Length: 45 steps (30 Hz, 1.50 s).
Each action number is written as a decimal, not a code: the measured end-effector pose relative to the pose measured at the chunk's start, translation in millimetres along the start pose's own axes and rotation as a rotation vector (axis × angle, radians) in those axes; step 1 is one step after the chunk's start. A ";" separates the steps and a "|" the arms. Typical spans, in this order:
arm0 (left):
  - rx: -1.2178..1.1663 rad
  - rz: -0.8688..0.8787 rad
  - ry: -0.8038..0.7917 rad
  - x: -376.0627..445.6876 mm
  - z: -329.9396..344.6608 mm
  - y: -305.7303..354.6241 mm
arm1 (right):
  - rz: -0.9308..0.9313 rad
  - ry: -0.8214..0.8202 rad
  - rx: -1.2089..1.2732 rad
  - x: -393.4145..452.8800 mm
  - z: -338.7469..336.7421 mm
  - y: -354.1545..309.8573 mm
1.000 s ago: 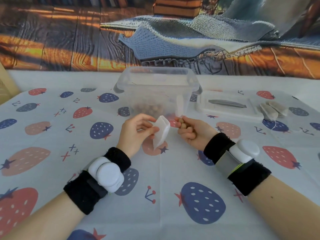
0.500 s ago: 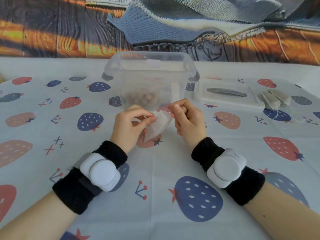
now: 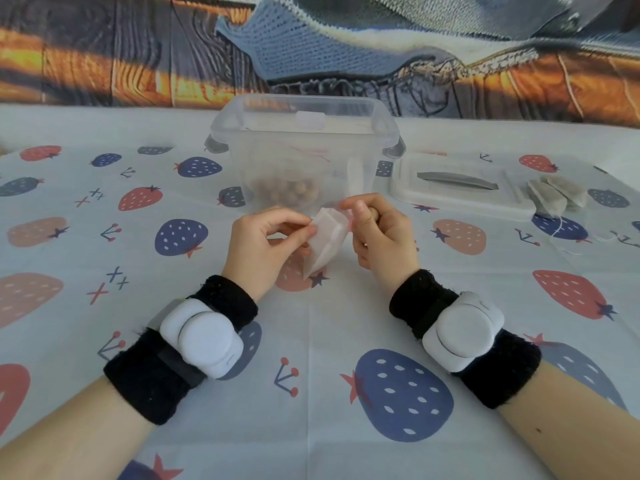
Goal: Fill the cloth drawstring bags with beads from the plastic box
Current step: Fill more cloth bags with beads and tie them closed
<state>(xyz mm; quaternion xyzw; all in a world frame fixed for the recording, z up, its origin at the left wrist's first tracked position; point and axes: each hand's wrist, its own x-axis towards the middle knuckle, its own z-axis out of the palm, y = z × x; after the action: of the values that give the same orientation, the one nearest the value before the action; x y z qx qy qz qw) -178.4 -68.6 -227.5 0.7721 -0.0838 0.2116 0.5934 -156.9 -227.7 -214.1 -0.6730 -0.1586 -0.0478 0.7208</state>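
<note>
Head view, table centre: both hands are working one bag just in front of the box, above the tablecloth (image 3: 311, 341).
Left hand (image 3: 266, 247): fingers are curling in, thumb and fingertips pinching the left edge of the cloth bag (image 3: 325, 240).
Right hand (image 3: 381, 237): fingers are curling shut, thumb and forefinger pinching the bag's top right edge; something small and brown is showing in the fist, likely a bead, cannot confirm.
Bag position: hanging between the two hands, mouth up, tip pointing down at the cloth, not resting on it as far as I can tell.
Plastic box (image 3: 304, 150): sitting open toward the table's far edge, directly behind the hands, brown beads (image 3: 287, 194) piling in its bottom.
Lid (image 3: 460, 188): lying flat just right of the box; two filled bags (image 3: 557, 197) are sitting at its right end, strings trailing toward the table's right edge.
Handling, my read: bag is looking thin, soft and very light, so it's collapsing unless the rim is being held at two opposite points; grip at the mouth, not the body. Beads are looking small, hard and round, so they'll be rolling off if dropped.
Writing: none readable; wrist units (image 3: 204, 337) are showing no legible marks.
</note>
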 end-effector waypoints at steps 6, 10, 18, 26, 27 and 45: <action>-0.088 -0.030 0.038 -0.6 -0.8 1.2 | 0.376 0.177 0.179 8.0 -5.8 0.4; -0.110 -0.046 0.010 -1.1 -0.8 1.7 | 0.423 0.205 0.238 8.0 -6.4 -0.9; -0.123 -0.044 0.006 -2.6 -1.6 4.6 | -0.099 0.098 -0.011 -3.2 -0.2 -5.3; -0.087 -0.007 0.027 -4.0 -0.2 8.6 | -0.333 0.031 -0.089 -5.5 3.2 1.4; -0.086 -0.002 0.030 -4.1 -0.3 8.5 | -0.347 0.024 -0.100 -5.4 3.8 2.8; -0.074 0.028 0.011 -3.4 -1.0 6.0 | 0.441 0.276 0.476 14.3 -14.2 2.8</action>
<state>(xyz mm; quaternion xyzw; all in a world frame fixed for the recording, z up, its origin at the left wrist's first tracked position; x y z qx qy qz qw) -184.0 -69.7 -223.5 0.7471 -0.0991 0.2206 0.6191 -140.2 -239.4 -213.2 -0.4915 0.0828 0.0569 0.8651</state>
